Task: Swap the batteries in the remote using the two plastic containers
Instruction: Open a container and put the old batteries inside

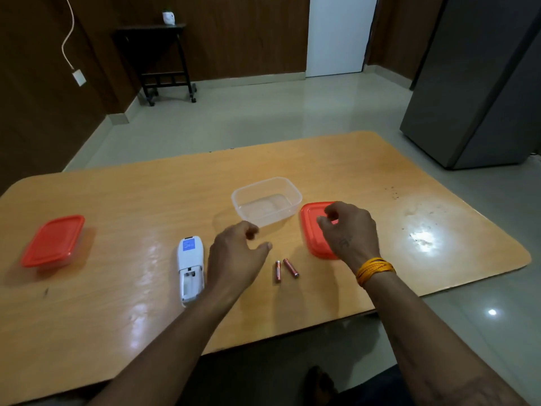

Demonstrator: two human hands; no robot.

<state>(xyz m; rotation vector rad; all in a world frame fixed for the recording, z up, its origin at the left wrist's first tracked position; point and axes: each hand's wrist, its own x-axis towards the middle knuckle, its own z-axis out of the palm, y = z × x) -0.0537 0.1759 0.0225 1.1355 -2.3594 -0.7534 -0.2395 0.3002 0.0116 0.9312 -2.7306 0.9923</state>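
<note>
A white remote (190,268) lies face down on the wooden table (117,317), its battery bay uncovered and empty. Two small batteries (285,269) lie side by side on the table to its right. An open clear plastic container (267,204) stands empty behind them. Its red lid (311,230) lies flat to the right. My right hand (348,231) hovers over that lid with fingers curled, holding nothing. My left hand (238,256) hangs between the remote and the batteries, fingers apart and empty. A second container with a red lid (53,241) on it sits at far left.
The table's front edge runs close to me and its right end is rounded. Beyond the table are a tiled floor, a dark fridge (483,83) at right and a small black stand (161,60) against the far wall.
</note>
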